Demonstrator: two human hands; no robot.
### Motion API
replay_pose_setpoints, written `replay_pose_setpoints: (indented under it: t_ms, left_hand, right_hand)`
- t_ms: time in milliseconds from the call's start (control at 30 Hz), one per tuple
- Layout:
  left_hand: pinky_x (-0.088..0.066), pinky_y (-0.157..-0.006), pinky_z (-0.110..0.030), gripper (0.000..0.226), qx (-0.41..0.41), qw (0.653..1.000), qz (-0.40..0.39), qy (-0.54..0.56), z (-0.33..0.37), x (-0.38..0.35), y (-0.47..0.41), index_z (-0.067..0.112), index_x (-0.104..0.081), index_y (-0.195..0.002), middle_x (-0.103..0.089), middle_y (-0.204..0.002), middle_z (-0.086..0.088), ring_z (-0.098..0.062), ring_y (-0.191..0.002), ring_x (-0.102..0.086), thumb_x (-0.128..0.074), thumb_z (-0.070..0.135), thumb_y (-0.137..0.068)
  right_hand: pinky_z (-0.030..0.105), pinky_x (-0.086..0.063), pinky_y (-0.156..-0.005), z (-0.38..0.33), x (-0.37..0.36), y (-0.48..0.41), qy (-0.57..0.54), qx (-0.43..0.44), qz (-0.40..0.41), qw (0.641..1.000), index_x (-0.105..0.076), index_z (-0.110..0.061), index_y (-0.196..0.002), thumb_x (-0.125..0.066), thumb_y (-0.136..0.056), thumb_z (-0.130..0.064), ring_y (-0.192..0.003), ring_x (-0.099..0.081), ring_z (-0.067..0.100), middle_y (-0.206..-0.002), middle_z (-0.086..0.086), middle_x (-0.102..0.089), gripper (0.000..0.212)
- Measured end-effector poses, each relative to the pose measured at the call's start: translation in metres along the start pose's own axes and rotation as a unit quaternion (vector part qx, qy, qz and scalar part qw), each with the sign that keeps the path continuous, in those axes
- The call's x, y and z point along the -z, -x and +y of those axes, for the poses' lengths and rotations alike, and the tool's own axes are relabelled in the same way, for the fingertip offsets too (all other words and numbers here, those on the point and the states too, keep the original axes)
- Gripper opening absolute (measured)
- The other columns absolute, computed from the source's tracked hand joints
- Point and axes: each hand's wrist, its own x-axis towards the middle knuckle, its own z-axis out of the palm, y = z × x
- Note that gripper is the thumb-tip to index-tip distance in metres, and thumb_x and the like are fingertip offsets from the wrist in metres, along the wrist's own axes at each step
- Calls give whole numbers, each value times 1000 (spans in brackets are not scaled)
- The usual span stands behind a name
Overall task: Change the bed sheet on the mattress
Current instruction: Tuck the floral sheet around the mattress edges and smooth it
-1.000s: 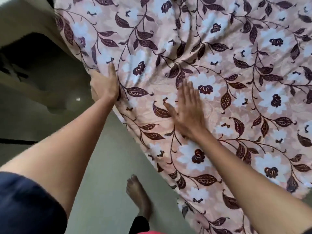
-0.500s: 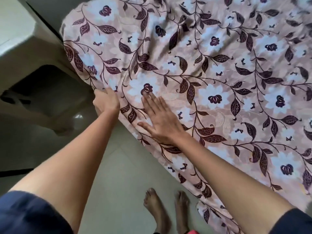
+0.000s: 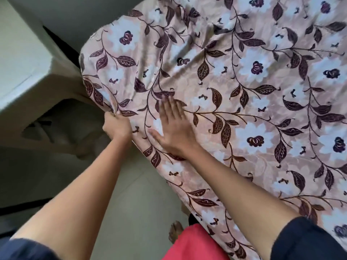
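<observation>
A pink bed sheet (image 3: 234,102) with white flowers and dark maroon leaves covers the mattress, filling the right and upper part of the head view. It is wrinkled near the rounded corner at the upper left. My left hand (image 3: 116,126) grips the sheet's hanging edge just below that corner, fingers curled into the cloth. My right hand (image 3: 173,128) lies flat on top of the sheet beside it, fingers straight and pressing the fabric down. The mattress itself is hidden under the sheet.
A pale block-shaped piece of furniture (image 3: 26,76) with a dark opening stands close to the bed's corner on the left. Light grey floor (image 3: 120,212) runs between it and the bed. My bare foot (image 3: 175,233) and a red garment (image 3: 191,243) show at the bottom.
The view has shifted, and the bed's corner now shows. My left hand went from flat on the edge to gripping the sheet. My right hand slid left across the sheet toward the edge.
</observation>
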Motion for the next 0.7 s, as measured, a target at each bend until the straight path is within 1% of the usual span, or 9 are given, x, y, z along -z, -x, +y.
replay_pose_setpoints:
  t_ms: [67,133,200,267,333,400,500,600,700]
  left_hand:
    - [-31,-80,-27,22,18,999,12,25,5,4,0,8,-49,-103,-55,-121,-20,-31,-110,-51,-39,27,-97]
    - [-31,-75,-26,31,5,998,29,54,26,4,-10,10,-46,-104,-56,-118,-17,-28,-107,-52,-41,39,-95]
    - [-36,-82,-29,49,-36,998,25,47,50,1,-27,7,-45,-117,-54,-121,-16,-29,-110,-52,-46,48,-91]
    - [-39,-91,-34,55,-70,997,29,2,68,-1,-45,5,-41,-127,-52,-127,-18,-31,-116,-50,-49,46,-91]
    - [-40,-87,-35,40,-79,995,48,-48,74,-2,-59,4,-43,-127,-53,-124,-20,-34,-114,-52,-43,32,-97]
    - [-38,-77,-32,30,-65,993,72,-61,70,0,-65,6,-45,-123,-55,-120,-21,-34,-110,-53,-36,21,-100]
    - [-39,-82,-34,29,-6,997,79,-22,62,3,-75,1,-46,-120,-51,-124,-23,-36,-111,-52,-34,19,-100]
    - [-38,-91,-32,32,56,995,77,16,61,7,-83,-1,-48,-120,-51,-127,-22,-33,-116,-51,-39,23,-100]
    - [-38,-87,-32,41,33,996,80,21,72,10,-82,2,-47,-120,-53,-125,-21,-33,-114,-51,-41,35,-96]
  right_hand:
    - [42,-2,-118,-6,0,-1,23,114,-20,993,-7,-1,-146,-13,-91,-59,-145,-3,26,-156,16,-5,80]
    - [39,3,-118,19,11,-10,36,121,-16,992,-2,-3,-146,-12,-94,-58,-145,3,23,-157,14,0,76]
    - [36,11,-117,62,26,-22,20,6,8,1000,8,-3,-146,-10,-95,-59,-143,14,22,-155,13,15,78]
    - [36,13,-116,108,38,-36,35,-122,8,992,14,-5,-146,-3,-91,-63,-143,17,22,-154,12,20,82]
    - [38,11,-116,131,47,-56,59,-191,-8,980,16,-5,-145,1,-88,-66,-143,15,24,-155,14,16,84]
    - [38,11,-115,118,48,-78,50,-204,-10,978,16,-3,-144,0,-89,-67,-143,15,26,-154,16,16,86]
    - [38,12,-116,64,39,-104,26,-138,-1,990,20,0,-141,0,-91,-65,-141,20,27,-150,16,26,84]
    - [39,12,-116,8,26,-111,21,6,-20,1000,20,1,-140,-5,-91,-63,-141,19,27,-150,17,25,84]
    - [38,12,-116,-6,27,-110,39,144,-52,987,16,-2,-141,-12,-94,-60,-143,15,25,-152,13,20,80]
